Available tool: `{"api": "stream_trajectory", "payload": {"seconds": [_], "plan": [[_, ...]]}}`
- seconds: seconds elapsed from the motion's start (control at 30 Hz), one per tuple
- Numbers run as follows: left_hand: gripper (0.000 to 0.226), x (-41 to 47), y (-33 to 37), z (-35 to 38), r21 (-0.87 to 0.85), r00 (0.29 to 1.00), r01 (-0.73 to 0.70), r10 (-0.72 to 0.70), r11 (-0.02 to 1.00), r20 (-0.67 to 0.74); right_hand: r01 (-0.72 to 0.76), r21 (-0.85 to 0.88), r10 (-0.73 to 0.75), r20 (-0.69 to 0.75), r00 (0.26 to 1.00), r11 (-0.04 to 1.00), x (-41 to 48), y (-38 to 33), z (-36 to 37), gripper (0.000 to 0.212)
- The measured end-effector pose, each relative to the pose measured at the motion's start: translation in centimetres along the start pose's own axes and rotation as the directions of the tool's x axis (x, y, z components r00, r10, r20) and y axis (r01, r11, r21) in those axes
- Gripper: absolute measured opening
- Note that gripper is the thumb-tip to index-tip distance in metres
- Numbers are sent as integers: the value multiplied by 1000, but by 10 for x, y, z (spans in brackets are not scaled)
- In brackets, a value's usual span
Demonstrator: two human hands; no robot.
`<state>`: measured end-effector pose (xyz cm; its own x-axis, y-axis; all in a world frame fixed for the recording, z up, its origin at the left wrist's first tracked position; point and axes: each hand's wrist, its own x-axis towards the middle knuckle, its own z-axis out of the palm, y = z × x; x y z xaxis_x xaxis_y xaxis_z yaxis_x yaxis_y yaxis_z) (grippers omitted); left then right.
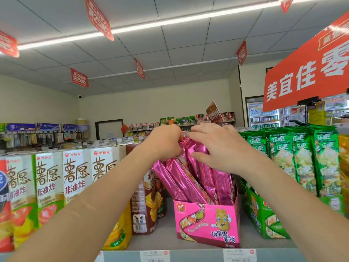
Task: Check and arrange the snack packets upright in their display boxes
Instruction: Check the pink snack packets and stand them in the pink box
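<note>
Shop shelf (166,235) carries a pink box (207,224), and above it the left hand (164,141) and right hand (219,148) each grip the tops of its leaning pink packets (181,178).

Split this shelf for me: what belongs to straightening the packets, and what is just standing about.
In the job: left hand, right hand, pink packets, pink display box, green packets, green display box.
Just standing about: white cartons, brown carton, shelf price tags, red hanging signs.
</note>
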<state>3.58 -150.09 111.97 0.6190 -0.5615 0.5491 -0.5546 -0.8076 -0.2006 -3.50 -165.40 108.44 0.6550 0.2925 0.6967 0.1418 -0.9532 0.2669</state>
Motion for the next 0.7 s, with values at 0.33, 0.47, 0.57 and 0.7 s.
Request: {"api": "stream_trajectory", "payload": {"seconds": [0.33, 0.47, 0.57, 0.7], "plan": [[24, -7, -7, -9, -253, 988, 61, -94, 966, -120, -28, -37, 31, 90, 995, 999, 6, -3, -4, 59], [23, -19, -4, -18, -276, 803, 12, -174, 961, -570, -47, -31, 50, 94, 994, 998, 6, -3, -2, 81], [23, -34, -5, -27, -313, 545, -83, -220, 946, -809, -44, 4, 44, 63, 997, 999, 6, -3, 0, 78], [23, -55, -8, -41, -308, 220, -269, -254, 912, -942, -48, 48, 46, 46, 998, 998, 8, -4, 1, 71]]}}
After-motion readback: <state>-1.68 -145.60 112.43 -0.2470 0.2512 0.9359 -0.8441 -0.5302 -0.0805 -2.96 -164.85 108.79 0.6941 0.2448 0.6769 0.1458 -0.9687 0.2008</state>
